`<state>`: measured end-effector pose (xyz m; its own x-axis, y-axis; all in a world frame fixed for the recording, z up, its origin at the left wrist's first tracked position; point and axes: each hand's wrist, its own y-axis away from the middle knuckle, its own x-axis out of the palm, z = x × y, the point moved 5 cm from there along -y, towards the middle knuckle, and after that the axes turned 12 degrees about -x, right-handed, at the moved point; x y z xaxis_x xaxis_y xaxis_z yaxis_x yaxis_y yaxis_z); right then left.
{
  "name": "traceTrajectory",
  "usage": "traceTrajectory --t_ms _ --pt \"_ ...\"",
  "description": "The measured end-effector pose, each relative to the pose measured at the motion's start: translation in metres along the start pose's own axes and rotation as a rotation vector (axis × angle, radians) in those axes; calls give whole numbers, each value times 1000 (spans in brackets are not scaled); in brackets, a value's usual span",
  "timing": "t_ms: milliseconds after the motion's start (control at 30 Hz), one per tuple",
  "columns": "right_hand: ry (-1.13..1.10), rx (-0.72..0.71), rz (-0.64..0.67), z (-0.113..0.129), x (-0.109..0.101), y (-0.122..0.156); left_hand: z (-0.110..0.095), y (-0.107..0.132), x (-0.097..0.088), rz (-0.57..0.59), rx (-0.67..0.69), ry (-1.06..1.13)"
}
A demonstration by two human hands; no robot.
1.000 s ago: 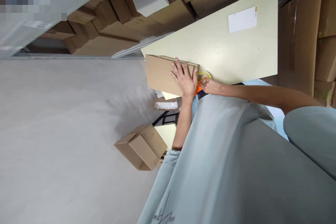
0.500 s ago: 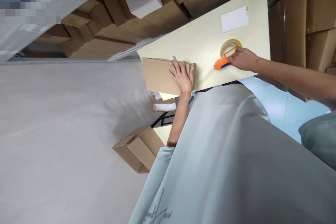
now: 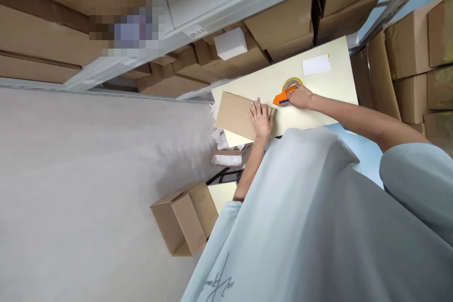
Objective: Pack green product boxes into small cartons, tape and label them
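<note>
A brown cardboard box [image 3: 235, 115] lies on the pale yellow tabletop [image 3: 311, 115]. My left hand [image 3: 262, 120] rests on its right end with the fingers spread. My right hand [image 3: 300, 96] is closed around an orange tape dispenser [image 3: 282, 97] that carries a yellow-edged roll of tape. The dispenser's front end points left, close to the box's right end. My fingers hide part of its handle. A white label [image 3: 316, 64] lies flat on the tabletop beyond the dispenser.
Behind the table stands a metal shelf [image 3: 212, 9] filled with cardboard boxes, with a small white box [image 3: 230, 43] among them. More boxes [image 3: 408, 52] are stacked at the right. An open carton [image 3: 187, 219] stands at the lower left, near a tray with white packing material [image 3: 226, 160].
The view has shifted, showing more of the shelf. My right hand has brought the tape dispenser left, nearer the box. The box now sits more tilted, my left hand still on it.
</note>
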<state>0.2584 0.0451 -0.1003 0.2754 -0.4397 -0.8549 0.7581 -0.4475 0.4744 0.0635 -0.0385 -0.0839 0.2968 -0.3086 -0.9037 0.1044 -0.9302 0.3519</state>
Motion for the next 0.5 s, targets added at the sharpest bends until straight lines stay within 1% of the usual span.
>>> traceTrajectory --t_ms 133,200,367,500 --pt "-157 71 63 19 -19 -2 0 0 -2 -38 18 -17" --pt "-178 116 88 23 -26 -3 0 0 -3 -51 28 -14" --pt "-74 134 65 26 -41 -1 2 -2 -3 -77 48 -11" --pt "-30 135 68 37 -46 -7 2 -3 -5 -97 47 -15"
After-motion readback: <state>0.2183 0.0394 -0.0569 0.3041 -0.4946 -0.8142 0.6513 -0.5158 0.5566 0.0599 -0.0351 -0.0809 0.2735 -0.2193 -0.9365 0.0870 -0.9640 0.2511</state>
